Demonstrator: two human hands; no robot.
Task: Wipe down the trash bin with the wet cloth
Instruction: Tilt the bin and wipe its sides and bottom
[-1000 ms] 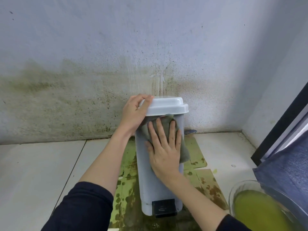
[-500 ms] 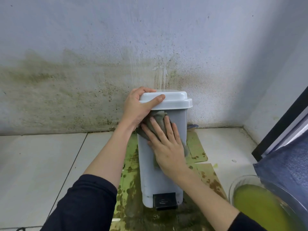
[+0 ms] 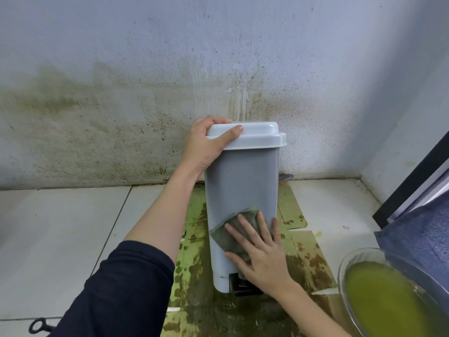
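Note:
A grey pedal trash bin [image 3: 240, 181] with a pale lid [image 3: 255, 137] stands upright against the stained wall. My left hand [image 3: 206, 147] grips the lid's left corner, thumb lying across the front edge. My right hand [image 3: 260, 249] lies flat, fingers spread, pressing a grey wet cloth [image 3: 230, 232] against the lower front of the bin. The black foot pedal [image 3: 239, 284] shows partly below my right wrist.
Stained green cardboard sheets [image 3: 303, 249] lie on the tiled floor under and around the bin. A glass bowl [image 3: 345, 268] of yellow-green liquid sits at the lower right. Blue fabric [image 3: 422, 237] and a dark door frame [image 3: 413, 181] stand at the right.
My right hand slid the cloth from just under the lid down to the lower front of the bin. My left hand stayed on the lid.

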